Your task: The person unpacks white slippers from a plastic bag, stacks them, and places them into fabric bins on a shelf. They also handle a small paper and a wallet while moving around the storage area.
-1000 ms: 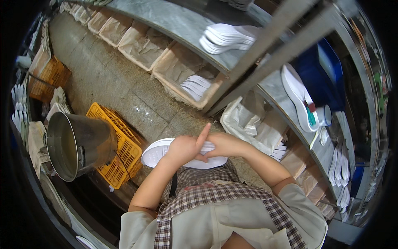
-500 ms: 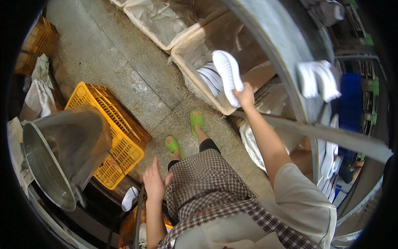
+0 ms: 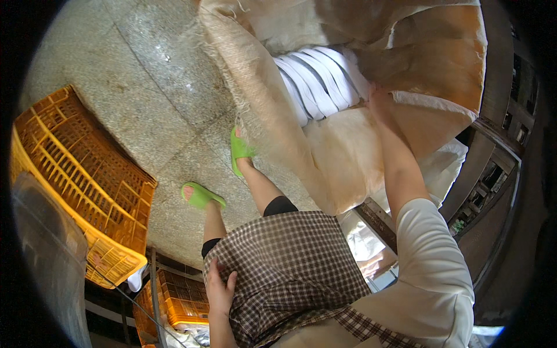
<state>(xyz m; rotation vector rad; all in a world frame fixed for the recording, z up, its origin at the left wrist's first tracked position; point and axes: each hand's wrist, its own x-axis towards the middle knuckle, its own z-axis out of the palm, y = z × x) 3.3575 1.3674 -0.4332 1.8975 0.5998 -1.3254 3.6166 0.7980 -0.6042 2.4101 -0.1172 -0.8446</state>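
Observation:
My right hand (image 3: 378, 97) is down inside a cloth-lined bin (image 3: 342, 168), closed at the end of a blurred white shoe sole (image 3: 355, 68). That sole is at the right end of a row of white shoe soles (image 3: 313, 81), which stand on edge, packed side by side, with dark gaps between some of them. My right fingertips are partly smeared and hidden by the sole and lining. My left hand (image 3: 219, 287) hangs in front of the checked apron (image 3: 278, 255), fingers loosely apart, holding nothing.
A yellow plastic crate (image 3: 87, 185) stands at the left, beside a curved metal hood (image 3: 49, 249). Another orange crate (image 3: 183, 296) is at the lower left, behind a metal post (image 3: 156, 290). Machine framing (image 3: 493, 180) rises at the right. Green slippers (image 3: 203, 196) are on the stone floor.
My right hand has lowered the white shoe sole from above the bin to the row inside it. My view has moved closer to the bin. My left hand remains empty beside the apron.

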